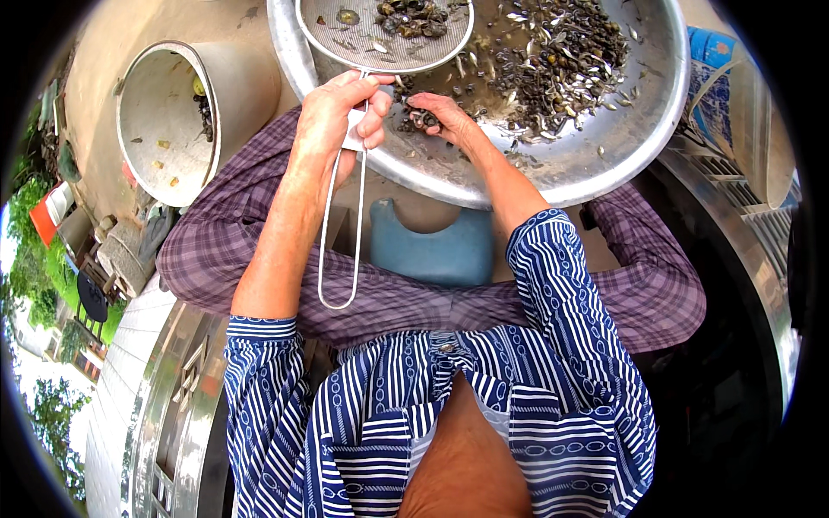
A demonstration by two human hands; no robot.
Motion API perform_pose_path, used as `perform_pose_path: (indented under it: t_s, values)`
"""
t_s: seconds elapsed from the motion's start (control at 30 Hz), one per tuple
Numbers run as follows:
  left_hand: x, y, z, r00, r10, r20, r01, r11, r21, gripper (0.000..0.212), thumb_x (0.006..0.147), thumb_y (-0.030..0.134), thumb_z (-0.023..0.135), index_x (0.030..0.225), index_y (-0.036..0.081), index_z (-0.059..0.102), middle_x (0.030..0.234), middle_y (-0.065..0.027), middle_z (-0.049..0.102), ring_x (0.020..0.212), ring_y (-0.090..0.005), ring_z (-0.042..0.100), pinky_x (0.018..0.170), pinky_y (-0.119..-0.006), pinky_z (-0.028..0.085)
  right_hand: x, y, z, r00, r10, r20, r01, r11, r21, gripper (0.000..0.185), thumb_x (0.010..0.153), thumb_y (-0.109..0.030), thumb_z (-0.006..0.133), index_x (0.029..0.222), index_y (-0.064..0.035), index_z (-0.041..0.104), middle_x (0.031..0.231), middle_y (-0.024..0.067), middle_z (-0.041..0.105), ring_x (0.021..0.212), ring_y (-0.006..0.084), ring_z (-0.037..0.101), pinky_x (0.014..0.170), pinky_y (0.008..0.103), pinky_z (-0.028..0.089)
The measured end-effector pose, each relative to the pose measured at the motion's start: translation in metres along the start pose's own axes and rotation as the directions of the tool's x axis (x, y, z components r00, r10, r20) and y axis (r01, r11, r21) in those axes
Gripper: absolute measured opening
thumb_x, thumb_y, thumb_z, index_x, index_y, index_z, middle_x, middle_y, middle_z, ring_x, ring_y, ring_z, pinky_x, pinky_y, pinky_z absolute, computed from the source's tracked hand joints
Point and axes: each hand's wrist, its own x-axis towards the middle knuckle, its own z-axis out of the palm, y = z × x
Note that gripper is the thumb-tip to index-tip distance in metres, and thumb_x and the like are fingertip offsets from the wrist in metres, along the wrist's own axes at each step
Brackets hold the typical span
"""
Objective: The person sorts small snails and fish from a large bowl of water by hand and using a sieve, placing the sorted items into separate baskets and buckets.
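My left hand (346, 116) grips the wire handle of a round mesh strainer (363, 52), held over the left side of a wide metal basin (414, 171). Several dark snails or shellfish (411, 19) and a few small fish lie on the mesh. Inside the basin, my right hand (440, 120) has its fingers curled around a small clump of dark snails (424, 118). Murky shallow water covers part of the basin floor. A large heap of dark snails mixed with small silvery fish (557, 71) spreads across its right half.
Left of the basin a pale bucket (168, 123) lies tipped toward me, with some dark snails and a yellowish round thing inside. A blue plastic stool (431, 249) stands between my legs. At the right are a blue container (712, 84) and a translucent plastic vessel (761, 129).
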Motion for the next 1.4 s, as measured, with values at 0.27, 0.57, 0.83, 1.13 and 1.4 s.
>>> perform_pose_path:
  t_s: [0.27, 0.57, 0.83, 1.13, 1.4]
  values:
    - [0.004, -0.004, -0.006, 1.000, 0.003, 0.018, -0.004, 1.000, 0.017, 0.025, 0.087, 0.010, 0.044, 0.102, -0.011, 0.047, 0.064, -0.0056, 0.049, 0.041, -0.0065, 0.032, 0.037, -0.020, 0.028, -0.040, -0.037, -0.035, 0.990, -0.107, 0.093, 0.051, 0.879, 0.473, 0.028, 0.084, -0.024, 0.054, 0.096, 0.0017, 0.054, 0.090, 0.0191, 0.061, 0.070, 0.0212, 0.063, 0.041, 0.0191, 0.049]
    - [0.007, -0.004, -0.007, 0.999, 0.022, 0.032, -0.024, 0.998, 0.058, 0.024, 0.086, 0.010, 0.044, 0.101, -0.008, 0.048, 0.063, -0.0043, 0.049, 0.043, -0.0070, 0.034, 0.041, -0.020, 0.031, -0.069, -0.081, -0.052, 0.940, -0.297, -0.169, 0.336, 0.890, 0.309, 0.021, 0.085, -0.019, 0.053, 0.096, -0.0011, 0.053, 0.097, 0.0175, 0.059, 0.082, 0.0306, 0.063, 0.060, 0.0321, 0.057]
    - [0.004, -0.005, -0.002, 0.999, 0.013, 0.041, -0.018, 0.992, 0.121, 0.021, 0.087, 0.009, 0.043, 0.100, -0.006, 0.048, 0.063, -0.0056, 0.049, 0.041, -0.0074, 0.034, 0.038, -0.021, 0.029, -0.068, -0.066, -0.074, 0.892, -0.178, -0.416, 0.223, 0.973, 0.060, 0.024, 0.083, -0.024, 0.056, 0.093, -0.0021, 0.054, 0.087, 0.0127, 0.060, 0.066, 0.0227, 0.064, 0.037, 0.0209, 0.044]
    - [0.022, -0.023, -0.016, 0.997, -0.009, 0.083, -0.007, 0.982, 0.187, 0.013, 0.086, 0.008, 0.045, 0.093, -0.002, 0.049, 0.061, -0.0042, 0.049, 0.041, -0.0078, 0.035, 0.036, -0.023, 0.029, -0.105, -0.140, -0.062, 0.905, -0.415, -0.093, 0.416, 0.816, 0.401, 0.022, 0.081, -0.021, 0.055, 0.079, 0.0001, 0.050, 0.063, 0.0049, 0.046, 0.047, 0.0093, 0.039, 0.031, 0.0171, 0.023]
    - [0.012, -0.022, -0.010, 0.971, 0.012, 0.239, -0.037, 0.994, 0.104, 0.015, 0.087, 0.007, 0.046, 0.096, -0.004, 0.050, 0.062, -0.0042, 0.050, 0.041, -0.0072, 0.035, 0.036, -0.021, 0.030, -0.181, -0.202, 0.113, 0.755, -0.654, 0.034, 0.383, 0.399, -0.833, 0.035, 0.078, -0.019, 0.061, 0.108, -0.0017, 0.057, 0.076, 0.0073, 0.062, 0.065, 0.0126, 0.058, 0.061, 0.0248, 0.047]
